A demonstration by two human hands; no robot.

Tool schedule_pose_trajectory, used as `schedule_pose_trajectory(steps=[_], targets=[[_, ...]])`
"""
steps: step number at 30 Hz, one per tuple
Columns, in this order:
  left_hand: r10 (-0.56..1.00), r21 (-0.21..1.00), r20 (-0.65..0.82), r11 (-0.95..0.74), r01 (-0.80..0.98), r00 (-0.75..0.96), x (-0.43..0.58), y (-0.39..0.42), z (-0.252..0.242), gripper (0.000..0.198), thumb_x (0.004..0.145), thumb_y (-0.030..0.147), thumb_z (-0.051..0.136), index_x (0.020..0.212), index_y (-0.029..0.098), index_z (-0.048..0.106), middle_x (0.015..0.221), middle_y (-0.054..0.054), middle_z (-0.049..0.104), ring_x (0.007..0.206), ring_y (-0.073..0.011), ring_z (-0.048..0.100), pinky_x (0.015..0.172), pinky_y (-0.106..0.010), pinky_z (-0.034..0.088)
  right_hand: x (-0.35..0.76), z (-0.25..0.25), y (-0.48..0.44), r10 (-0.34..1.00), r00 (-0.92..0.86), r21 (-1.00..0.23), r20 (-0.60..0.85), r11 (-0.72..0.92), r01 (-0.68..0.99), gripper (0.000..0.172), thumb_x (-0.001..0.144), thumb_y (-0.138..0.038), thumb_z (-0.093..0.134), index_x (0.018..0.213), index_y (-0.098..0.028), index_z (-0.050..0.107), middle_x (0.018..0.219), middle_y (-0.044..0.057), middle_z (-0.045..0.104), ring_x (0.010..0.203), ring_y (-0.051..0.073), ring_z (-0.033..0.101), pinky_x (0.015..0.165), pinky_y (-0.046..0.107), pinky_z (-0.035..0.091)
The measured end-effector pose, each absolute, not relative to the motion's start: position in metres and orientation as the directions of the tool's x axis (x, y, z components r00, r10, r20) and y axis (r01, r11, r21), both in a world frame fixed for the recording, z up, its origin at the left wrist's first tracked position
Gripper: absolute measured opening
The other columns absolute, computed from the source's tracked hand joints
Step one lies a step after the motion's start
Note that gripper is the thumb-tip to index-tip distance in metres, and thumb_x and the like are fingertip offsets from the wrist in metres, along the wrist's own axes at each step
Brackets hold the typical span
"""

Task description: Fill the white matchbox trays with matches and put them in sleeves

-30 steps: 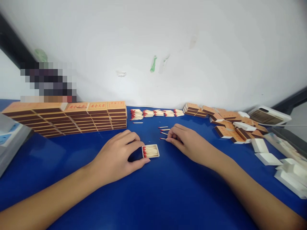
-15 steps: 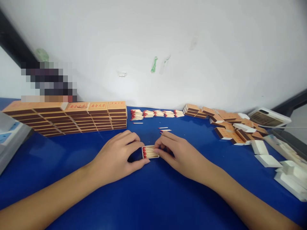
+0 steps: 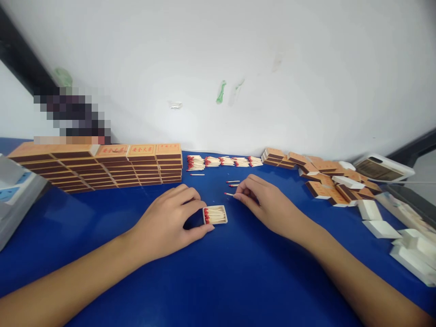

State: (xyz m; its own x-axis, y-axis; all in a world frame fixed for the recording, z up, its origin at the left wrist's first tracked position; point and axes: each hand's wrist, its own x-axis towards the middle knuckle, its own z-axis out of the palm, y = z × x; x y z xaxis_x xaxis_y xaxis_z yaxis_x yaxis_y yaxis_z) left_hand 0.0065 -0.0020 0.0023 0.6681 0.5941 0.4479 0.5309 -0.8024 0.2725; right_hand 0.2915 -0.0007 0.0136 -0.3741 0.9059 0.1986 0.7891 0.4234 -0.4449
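My left hand [image 3: 180, 213] grips the left end of a small white matchbox tray [image 3: 226, 220] between thumb and fingers. Red-headed matches [image 3: 214, 215] lie inside the tray, heads to the left. Just up and right of the tray, my right hand [image 3: 250, 195] pinches a single match [image 3: 229, 194], its red head pointing left. Two loose matches [image 3: 233, 181] lie on the blue table near the right fingertips. Another loose match [image 3: 197, 175] rests farther back. Several bundles of matches [image 3: 213, 161] form a row along the wall.
Closed matchboxes [image 3: 143, 156] are stacked in rows at the back left. A heap of matchbox sleeves [image 3: 322, 180] lies at the back right, with white empty trays [image 3: 381, 228] nearer. A white device [image 3: 384, 167] leans by the wall. A plastic container [image 3: 20, 204] stands at the left edge.
My right hand has moved up and right, away from the tray, and now has a match in its fingertips. The left hand keeps its hold on the tray.
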Motion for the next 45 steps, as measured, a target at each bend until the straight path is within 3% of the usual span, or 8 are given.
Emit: schedule_pose_trajectory(steps=[7, 11, 16, 19, 23, 35, 39, 45], targets=[[0.596, 0.278, 0.442, -0.802, 0.53, 0.671, 0.007, -0.002, 0.003, 0.026, 0.096, 0.037, 0.078, 0.112, 0.016, 0.077, 0.104, -0.008, 0.07, 0.096, -0.0247, 0.066, 0.084, -0.04, 0.056, 0.259, 0.021, -0.027, 0.818, -0.532, -0.436, 0.219, 0.57, 0.697, 0.009, 0.107, -0.019, 0.057, 0.1, -0.022, 0.061, 0.102, 0.005, 0.066, 0.089, 0.02, 0.063, 0.078, 0.034, 0.05], [0.606, 0.285, 0.437, -0.794, 0.537, 0.664, 0.006, -0.002, 0.003, 0.027, 0.096, 0.038, 0.078, 0.112, 0.017, 0.077, 0.103, -0.007, 0.07, 0.095, -0.0239, 0.066, 0.085, -0.04, 0.056, 0.272, 0.013, -0.013, 0.851, -0.452, -0.456, 0.267, 0.525, 0.719, 0.009, 0.108, -0.024, 0.057, 0.104, -0.022, 0.065, 0.1, 0.005, 0.065, 0.084, 0.019, 0.063, 0.076, 0.034, 0.05], [0.609, 0.296, 0.437, -0.793, 0.533, 0.662, 0.006, -0.003, 0.002, 0.026, 0.095, 0.038, 0.078, 0.111, 0.017, 0.077, 0.104, -0.007, 0.071, 0.094, -0.0232, 0.066, 0.085, -0.04, 0.056, 0.304, 0.001, 0.014, 0.906, -0.309, -0.353, 0.289, 0.401, 0.845, 0.005, 0.104, -0.025, 0.063, 0.103, -0.021, 0.065, 0.101, 0.008, 0.064, 0.091, 0.025, 0.062, 0.08, 0.039, 0.051], [0.607, 0.296, 0.439, -0.794, 0.531, 0.663, 0.007, -0.003, 0.003, 0.026, 0.096, 0.039, 0.078, 0.11, 0.017, 0.077, 0.103, -0.007, 0.071, 0.093, -0.023, 0.065, 0.083, -0.04, 0.056, 0.311, -0.001, 0.019, 0.915, -0.319, -0.365, 0.246, 0.393, 0.844, 0.014, 0.106, -0.027, 0.058, 0.094, -0.022, 0.063, 0.096, 0.007, 0.062, 0.088, 0.025, 0.061, 0.078, 0.039, 0.05], [0.602, 0.287, 0.445, -0.797, 0.532, 0.663, 0.006, -0.003, 0.003, 0.026, 0.096, 0.039, 0.078, 0.109, 0.017, 0.077, 0.102, -0.007, 0.07, 0.093, -0.0231, 0.065, 0.084, -0.04, 0.057, 0.309, 0.0, 0.019, 0.895, -0.337, -0.342, 0.293, 0.427, 0.837, 0.007, 0.105, -0.027, 0.061, 0.1, -0.022, 0.064, 0.101, 0.007, 0.063, 0.094, 0.026, 0.062, 0.082, 0.039, 0.051], [0.6, 0.267, 0.448, -0.797, 0.542, 0.662, 0.005, -0.002, 0.002, 0.028, 0.095, 0.041, 0.078, 0.111, 0.017, 0.076, 0.104, -0.007, 0.07, 0.096, -0.0238, 0.066, 0.085, -0.04, 0.057, 0.312, -0.005, 0.024, 0.877, -0.384, -0.332, 0.289, 0.467, 0.819, 0.014, 0.108, -0.027, 0.055, 0.097, -0.022, 0.063, 0.101, 0.009, 0.063, 0.097, 0.026, 0.06, 0.085, 0.041, 0.052], [0.602, 0.265, 0.444, -0.796, 0.544, 0.664, 0.005, -0.002, 0.002, 0.028, 0.096, 0.041, 0.077, 0.11, 0.017, 0.076, 0.104, -0.007, 0.07, 0.096, -0.0241, 0.066, 0.085, -0.04, 0.057, 0.31, -0.005, 0.024, 0.852, -0.412, -0.319, 0.324, 0.508, 0.8, 0.007, 0.107, -0.024, 0.057, 0.103, -0.023, 0.062, 0.108, 0.009, 0.064, 0.102, 0.026, 0.061, 0.091, 0.042, 0.053], [0.602, 0.259, 0.44, -0.796, 0.547, 0.667, 0.006, -0.001, 0.002, 0.029, 0.096, 0.041, 0.077, 0.112, 0.017, 0.076, 0.104, -0.007, 0.07, 0.096, -0.0242, 0.065, 0.086, -0.041, 0.057, 0.308, -0.005, 0.023, 0.835, -0.449, -0.285, 0.318, 0.535, 0.795, 0.008, 0.108, -0.024, 0.055, 0.101, -0.023, 0.06, 0.106, 0.009, 0.063, 0.102, 0.027, 0.059, 0.092, 0.044, 0.052]])
